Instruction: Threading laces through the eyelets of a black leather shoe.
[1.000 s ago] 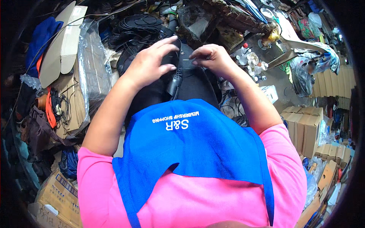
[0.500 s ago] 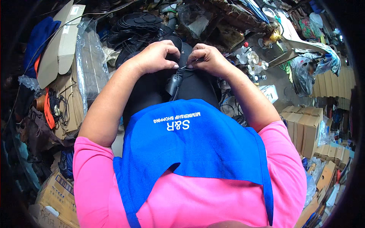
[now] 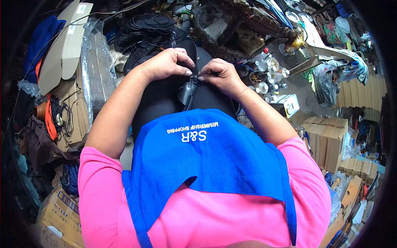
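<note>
In the head view, both hands are right at it, meeting over the lap. The right hand [image 3: 221, 76] has thumb and finger pinched on a thin strand [image 3: 194, 77], small and hard to make out. The left hand [image 3: 169, 64] curls in from the other side, thumb tip beside the strand; whether its grip closes on it, I can't tell. Just below hangs a black tubular piece [image 3: 188, 91], lying between the thighs, above the blue apron [image 3: 206, 165]. White bottles [image 3: 275, 74] crowd the floor beyond the right forearm.

How far along? I'd call it midway: the strand is at the upper end of the black piece, and both hands are busy there. Whether anything is fastened doesn't show, and nothing is let go.

And look at the change! A second ago the hands are well apart, left fingers spread; half a second ago a pale line stretches between them. Now the fingertips almost touch, and the right hand sits lower.
</note>
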Tool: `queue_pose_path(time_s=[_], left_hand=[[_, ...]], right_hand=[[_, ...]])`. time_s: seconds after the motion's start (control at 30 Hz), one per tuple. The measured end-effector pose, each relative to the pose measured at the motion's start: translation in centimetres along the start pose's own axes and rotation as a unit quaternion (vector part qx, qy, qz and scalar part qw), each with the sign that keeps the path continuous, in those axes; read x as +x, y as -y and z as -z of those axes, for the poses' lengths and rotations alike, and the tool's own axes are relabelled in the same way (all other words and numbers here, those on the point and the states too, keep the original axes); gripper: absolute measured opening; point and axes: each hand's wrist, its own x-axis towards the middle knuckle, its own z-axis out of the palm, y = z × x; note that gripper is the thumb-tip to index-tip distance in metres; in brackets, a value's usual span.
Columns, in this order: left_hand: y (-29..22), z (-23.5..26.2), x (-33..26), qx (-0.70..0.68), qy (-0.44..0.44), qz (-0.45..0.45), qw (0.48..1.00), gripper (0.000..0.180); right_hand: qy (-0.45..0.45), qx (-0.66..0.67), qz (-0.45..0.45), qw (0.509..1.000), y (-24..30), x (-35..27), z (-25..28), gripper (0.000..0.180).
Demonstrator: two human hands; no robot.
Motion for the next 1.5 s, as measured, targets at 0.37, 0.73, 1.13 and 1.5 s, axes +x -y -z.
queue_pose_path(time_s=[0.37,0.73,1.13,1.5], left_hand=[[-0.1,0.4,-0.6,0.004,0.045,0.013,0.999,0.030],[-0.7,0.7,-0.4,0.063,0.086,0.019,0.994,0.035],[0.3,-0.4,0.8,0.104,-0.056,-0.004,0.993,0.031],[-2.0,-3.2,-4.7,0.202,-0.211,0.031,0.956,0.034]], right_hand=[[0.008,-0.124,0.029,0.992,1.7,-0.8,0.2,0.020],[0.122,-0.315,0.045,0.940,5.5,0.7,1.2,0.017],[0.189,-0.358,0.015,0.914,5.3,2.9,-0.1,0.009],[0.082,0.250,-0.281,0.923,1.1,0.8,2.1,0.028]])
